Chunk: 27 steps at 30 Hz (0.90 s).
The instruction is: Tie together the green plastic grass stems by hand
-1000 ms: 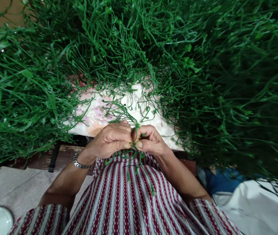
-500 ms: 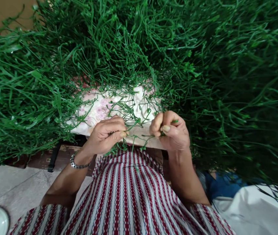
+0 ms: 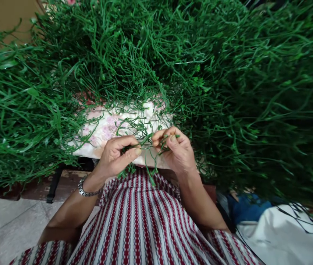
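My left hand [image 3: 117, 154], with a metal bracelet at its wrist, pinches a few thin green stems [image 3: 146, 140] between thumb and fingers. Their ends reach toward my other hand, and some hang down in front of the striped garment. Close on the right, my right hand [image 3: 180, 151] has its thumb pressed to its curled fingers, and bits of green stem poke out between them. Beneath both hands lies a pale cloth with pink flowers [image 3: 110, 125], strewn with loose stems. I cannot tell the kind of plant.
A big tangled heap of the same green plants [image 3: 145, 48] surrounds the cloth at the back, left and right. A worn brown wooden edge [image 3: 70, 180] with a black strap [image 3: 53, 186] shows at left. White fabric [image 3: 280, 232] and blue cloth [image 3: 247, 211] lie at lower right.
My right hand has moved left, nearer my left hand, and its fingers now have bits of stem showing between them. My left hand keeps its pinch on the stems. The view has shifted slightly.
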Motion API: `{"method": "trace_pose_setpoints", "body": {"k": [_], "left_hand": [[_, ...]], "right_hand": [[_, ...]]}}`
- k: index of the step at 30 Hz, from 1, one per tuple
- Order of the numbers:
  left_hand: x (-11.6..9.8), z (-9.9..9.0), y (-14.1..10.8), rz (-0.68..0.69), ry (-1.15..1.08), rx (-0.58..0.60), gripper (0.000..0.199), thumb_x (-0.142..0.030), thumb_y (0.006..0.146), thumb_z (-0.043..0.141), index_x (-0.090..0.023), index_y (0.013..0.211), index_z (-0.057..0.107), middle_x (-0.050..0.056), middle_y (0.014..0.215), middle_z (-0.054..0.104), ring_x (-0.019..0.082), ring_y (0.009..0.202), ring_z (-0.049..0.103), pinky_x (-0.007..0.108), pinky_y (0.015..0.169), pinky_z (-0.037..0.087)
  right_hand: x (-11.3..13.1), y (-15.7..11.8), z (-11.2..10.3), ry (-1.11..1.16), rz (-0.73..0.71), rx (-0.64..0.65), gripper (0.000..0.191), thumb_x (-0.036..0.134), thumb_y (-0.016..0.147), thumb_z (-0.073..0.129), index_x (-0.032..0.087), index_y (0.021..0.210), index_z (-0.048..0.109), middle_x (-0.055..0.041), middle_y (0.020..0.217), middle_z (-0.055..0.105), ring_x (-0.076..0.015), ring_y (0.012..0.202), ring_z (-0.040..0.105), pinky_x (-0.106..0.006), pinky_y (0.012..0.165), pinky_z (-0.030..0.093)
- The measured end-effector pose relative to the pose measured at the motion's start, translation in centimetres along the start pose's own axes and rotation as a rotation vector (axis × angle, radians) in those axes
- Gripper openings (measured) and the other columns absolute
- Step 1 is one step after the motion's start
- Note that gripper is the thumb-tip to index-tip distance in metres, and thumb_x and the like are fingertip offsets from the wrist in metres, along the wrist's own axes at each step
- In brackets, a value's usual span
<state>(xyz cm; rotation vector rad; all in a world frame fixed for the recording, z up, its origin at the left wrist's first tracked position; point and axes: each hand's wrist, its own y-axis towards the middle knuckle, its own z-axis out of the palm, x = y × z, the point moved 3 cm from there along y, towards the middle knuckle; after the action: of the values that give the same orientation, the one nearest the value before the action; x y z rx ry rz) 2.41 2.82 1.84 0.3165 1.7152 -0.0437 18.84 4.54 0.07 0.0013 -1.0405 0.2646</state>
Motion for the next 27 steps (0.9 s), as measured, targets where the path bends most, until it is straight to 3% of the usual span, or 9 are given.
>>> {"method": "trace_pose_setpoints", "body": {"k": [4, 9, 13, 17, 24, 27], "left_hand": [[-0.2, 0.4, 0.3, 0.077, 0.067, 0.008, 0.016, -0.023, 0.079, 0.058, -0.016, 0.065, 0.054, -0.002, 0.059, 0.047, 0.009, 0.057, 0.042, 0.022, 0.053, 0.033], [0.0, 0.6, 0.4, 0.183, 0.103, 0.000, 0.008, -0.016, 0.077, 0.060, -0.016, 0.069, 0.058, -0.002, 0.060, 0.050, 0.010, 0.059, 0.045, 0.023, 0.056, 0.036], [-0.1, 0.6, 0.3, 0.247, 0.139, -0.033, 0.005, -0.012, 0.075, 0.061, -0.015, 0.071, 0.060, 0.000, 0.061, 0.053, 0.010, 0.060, 0.047, 0.023, 0.057, 0.037], [-0.3, 0.6, 0.1, 0.318, 0.219, -0.076, 0.004, -0.012, 0.075, 0.060, -0.015, 0.073, 0.059, 0.001, 0.062, 0.056, 0.012, 0.062, 0.049, 0.026, 0.061, 0.039], [-0.7, 1.7, 0.0, 0.457, 0.499, -0.056, 0.007, -0.012, 0.076, 0.056, -0.016, 0.070, 0.058, 0.000, 0.060, 0.055, 0.012, 0.058, 0.046, 0.030, 0.063, 0.038], [-0.6, 2.0, -0.2, 0.494, 0.591, -0.058, 0.010, -0.010, 0.074, 0.054, -0.017, 0.067, 0.057, 0.000, 0.058, 0.053, 0.013, 0.058, 0.045, 0.031, 0.064, 0.037]], "right_hand": [[0.0, 0.0, 0.2, 0.053, -0.026, 0.032, 0.025, 0.037, 0.080, 0.061, 0.018, 0.074, 0.045, 0.0001, 0.074, 0.062, -0.0076, 0.058, 0.055, -0.018, 0.048, 0.040], [0.2, -0.1, -0.2, 0.017, -0.027, 0.071, 0.023, 0.028, 0.080, 0.061, 0.020, 0.075, 0.041, 0.0079, 0.061, 0.047, -0.0012, 0.038, 0.033, -0.015, 0.037, 0.025], [0.1, -0.8, -0.7, -0.177, 0.023, 0.103, 0.021, 0.029, 0.079, 0.063, 0.021, 0.088, 0.046, 0.0075, 0.063, 0.042, -0.0030, 0.043, 0.036, -0.015, 0.038, 0.026], [-0.1, -1.6, -0.9, -0.331, 0.086, 0.154, 0.019, 0.036, 0.082, 0.059, 0.018, 0.084, 0.052, 0.0059, 0.060, 0.040, -0.0036, 0.045, 0.033, -0.017, 0.040, 0.026], [-1.8, -1.5, 0.1, -0.142, 0.195, 0.184, 0.032, 0.047, 0.082, 0.055, 0.018, 0.073, 0.045, 0.0075, 0.054, 0.034, -0.0039, 0.042, 0.028, -0.017, 0.040, 0.022], [-2.1, -1.5, 0.1, -0.167, 0.189, 0.168, 0.032, 0.047, 0.078, 0.060, 0.019, 0.074, 0.045, 0.0086, 0.053, 0.034, -0.0037, 0.042, 0.028, -0.017, 0.041, 0.025]]}}
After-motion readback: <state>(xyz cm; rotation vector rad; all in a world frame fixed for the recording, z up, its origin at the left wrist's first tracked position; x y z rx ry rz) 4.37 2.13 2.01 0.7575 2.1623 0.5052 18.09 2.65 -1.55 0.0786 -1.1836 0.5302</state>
